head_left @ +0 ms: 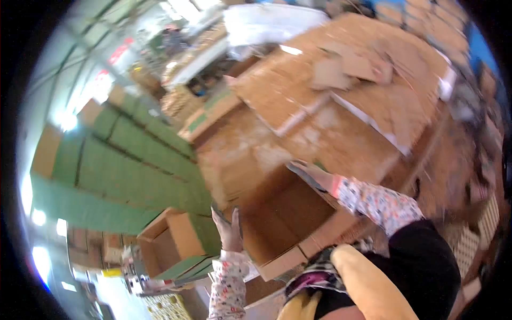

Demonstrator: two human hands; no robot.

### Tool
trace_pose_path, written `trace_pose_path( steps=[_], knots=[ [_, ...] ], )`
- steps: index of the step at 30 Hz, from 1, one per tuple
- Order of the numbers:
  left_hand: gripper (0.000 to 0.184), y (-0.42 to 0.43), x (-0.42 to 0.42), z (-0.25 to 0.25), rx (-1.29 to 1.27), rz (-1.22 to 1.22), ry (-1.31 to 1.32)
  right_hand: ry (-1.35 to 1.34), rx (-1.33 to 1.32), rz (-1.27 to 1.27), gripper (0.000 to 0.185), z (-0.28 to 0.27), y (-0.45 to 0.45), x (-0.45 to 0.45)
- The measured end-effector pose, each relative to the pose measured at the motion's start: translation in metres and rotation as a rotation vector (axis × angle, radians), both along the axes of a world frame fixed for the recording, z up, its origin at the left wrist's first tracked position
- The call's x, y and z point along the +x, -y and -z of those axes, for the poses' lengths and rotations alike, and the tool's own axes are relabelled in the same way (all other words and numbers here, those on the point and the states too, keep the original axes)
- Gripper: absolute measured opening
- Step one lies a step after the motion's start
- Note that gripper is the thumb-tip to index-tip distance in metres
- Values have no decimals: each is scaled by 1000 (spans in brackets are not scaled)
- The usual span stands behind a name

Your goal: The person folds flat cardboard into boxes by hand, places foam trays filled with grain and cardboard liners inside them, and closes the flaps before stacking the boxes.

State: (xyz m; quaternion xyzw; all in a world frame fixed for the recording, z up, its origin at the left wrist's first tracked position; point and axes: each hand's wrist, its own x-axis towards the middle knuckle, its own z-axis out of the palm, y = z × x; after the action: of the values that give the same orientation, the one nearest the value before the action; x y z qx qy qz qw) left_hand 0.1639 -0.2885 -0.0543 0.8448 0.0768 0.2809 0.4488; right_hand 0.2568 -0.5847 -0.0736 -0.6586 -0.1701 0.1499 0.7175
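Observation:
An open cardboard box stands on the work table in front of my body, its brown inside showing. My left hand, in a thin glove with dark fingertips, is upright at the box's left side with thumb and fingers apart. On the far right side, my right hand reaches over the rim with its gloved fingers stretched out. Whether either palm presses on the cardboard, I cannot tell. Both forearms wear white patterned sleeve covers.
Green-and-brown cartons are stacked high at left, with another open box beside them. A raised brown board with white edging carries cardboard scraps. Egg trays stand at right. White wrapped material lies at the back.

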Motion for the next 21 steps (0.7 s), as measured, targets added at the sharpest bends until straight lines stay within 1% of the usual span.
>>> trace_pose_path(
  steps=[2, 3, 4, 5, 6, 7, 8, 9, 10, 11, 12, 13, 14, 15, 18, 19, 20, 21],
  knots=[
    [50, -2, 16, 2, 262, 129, -367, 164, 7, 193, 55, 39, 39, -7],
    [48, -2, 19, 0, 128, 126, -378, 81, -61, 417, 52, 17, 61, -22],
    [48, -1, 15, 5, 51, 139, -332, 141, -177, 666, 48, 35, 89, -23],
    [51, -6, 9, 10, -137, 170, -277, 166, -304, 919, 45, 53, 116, -25],
    [53, 13, 5, -12, -239, 65, -345, 136, -416, 1149, 43, 81, 156, -24],
    [50, -3, 5, -1, -119, 71, -355, 54, -534, 1389, 42, 116, 209, -22],
    [49, -4, 6, -1, -65, 76, -369, -64, -665, 1612, 41, 150, 261, -21],
    [48, -1, 9, -1, -13, 76, -375, -235, -763, 1792, 41, 183, 312, -20],
    [46, 2, 13, -1, 38, 75, -380, -411, -773, 1905, 41, 211, 353, -16],
    [44, 3, 16, -3, 45, 60, -403, -473, -628, 1939, 42, 241, 384, -12],
    [44, 2, 15, -3, 53, 66, -422, -324, -121, 1818, 45, 295, 409, 0],
    [44, -2, 16, -3, 61, 75, -430, -209, 526, 1668, 47, 345, 433, 11],
    [44, -4, 19, -4, 69, 85, -436, -230, 994, 1507, 50, 393, 456, 23],
    [44, -3, 18, -6, 76, 64, -427, -274, 1005, 1375, 49, 365, 449, 15],
    [45, 1, 16, -3, 108, 33, -415, -199, 493, 1551, 51, 268, 406, 12],
    [45, -3, 18, -3, 135, 36, -428, -169, 473, 1465, 44, 254, 409, 10],
    [45, -6, 17, -2, 159, 38, -438, -234, 472, 1429, 44, 242, 406, 3],
    [45, -7, 14, -1, 127, 28, -434, -288, 472, 1393, 43, 225, 403, -2]
  ],
)
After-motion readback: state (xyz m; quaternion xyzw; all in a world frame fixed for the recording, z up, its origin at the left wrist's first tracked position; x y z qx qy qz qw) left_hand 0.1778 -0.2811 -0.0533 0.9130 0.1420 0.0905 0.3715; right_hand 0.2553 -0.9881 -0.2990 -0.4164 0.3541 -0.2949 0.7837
